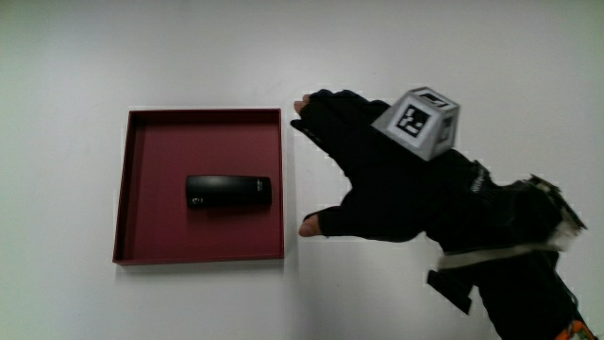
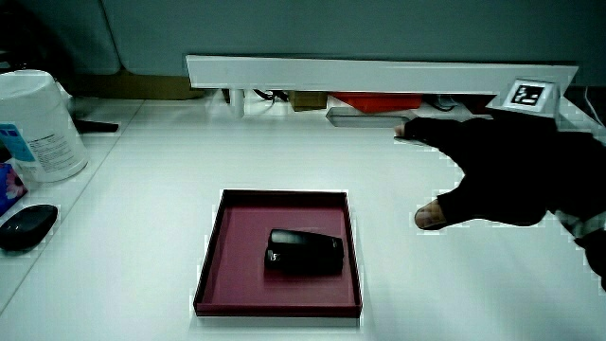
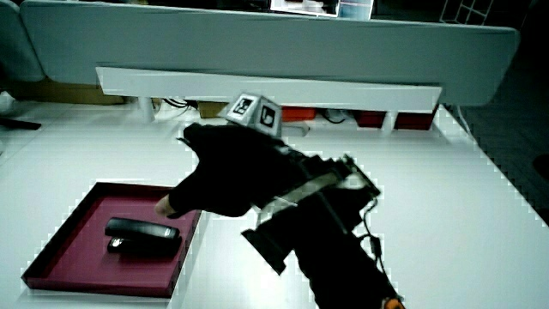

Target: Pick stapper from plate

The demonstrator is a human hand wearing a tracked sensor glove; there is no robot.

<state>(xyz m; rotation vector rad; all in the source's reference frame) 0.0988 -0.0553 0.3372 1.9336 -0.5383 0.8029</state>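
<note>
**Main view: hand spread beside the plate, stapler lying in it**

Main view, middle of the frame. The plate (image 1: 132, 189) is a square, shallow, dark red tray with a low upright rim and a matte floor. It sits flat on the smooth white table (image 1: 189, 57).

The stapler (image 1: 228, 192) lies in the plate, near its centre. It is a black oblong with rounded ends and a slight sheen.

The hand (image 1: 377, 189) is over bare table just beside the plate's rim, apart from the stapler. The glove is black fabric. The fingers are spread wide with the thumb well apart from them, and they grip nothing. A pale fingertip (image 1: 304, 106) shows at the glove's end.

The cube (image 1: 420, 121) on the back of the hand is grey, hard-edged, and printed with a black-and-white pattern.

Side view notes. A white cylindrical tub (image 2: 33, 123) with a label stands at the table's edge. Nearer the person than the tub lies a rounded, glossy black object (image 2: 26, 227).

In both side views the stapler (image 2: 303, 253) (image 3: 141, 232) rests flat inside the plate (image 2: 213, 256) (image 3: 60, 240). The hand (image 2: 502, 180) (image 3: 232, 172) is open beside the plate.
</note>
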